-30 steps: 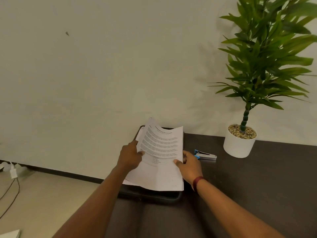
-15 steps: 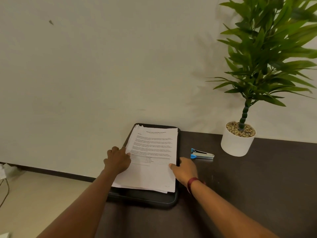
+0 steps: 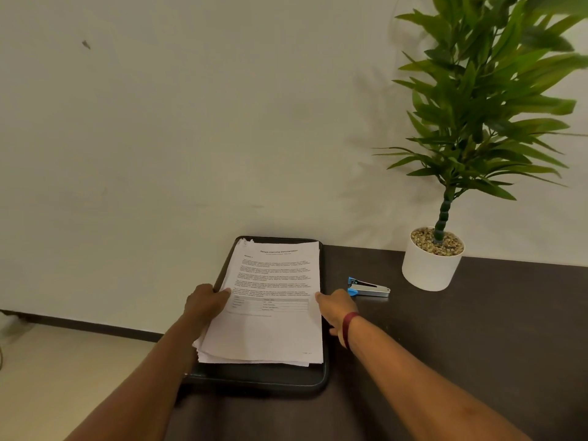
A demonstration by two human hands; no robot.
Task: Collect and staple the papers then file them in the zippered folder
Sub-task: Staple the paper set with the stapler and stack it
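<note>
A stack of printed white papers (image 3: 270,313) lies flat on a black zippered folder (image 3: 261,377) at the left end of the dark table. My left hand (image 3: 205,302) rests against the stack's left edge, thumb on the top sheet. My right hand (image 3: 337,308) touches the right edge with fingers stretched out. A small silver stapler with a blue tip (image 3: 369,288) lies on the table just right of the folder, beyond my right hand.
A green plant in a white pot (image 3: 429,265) stands at the back right of the dark table (image 3: 461,361), against a white wall. The table's left edge is just left of the folder, with pale floor (image 3: 63,377) below.
One second ago both hands held the papers tilted up off the folder. The stack has since been laid flat on the folder, and my hands now sit at its side edges.
</note>
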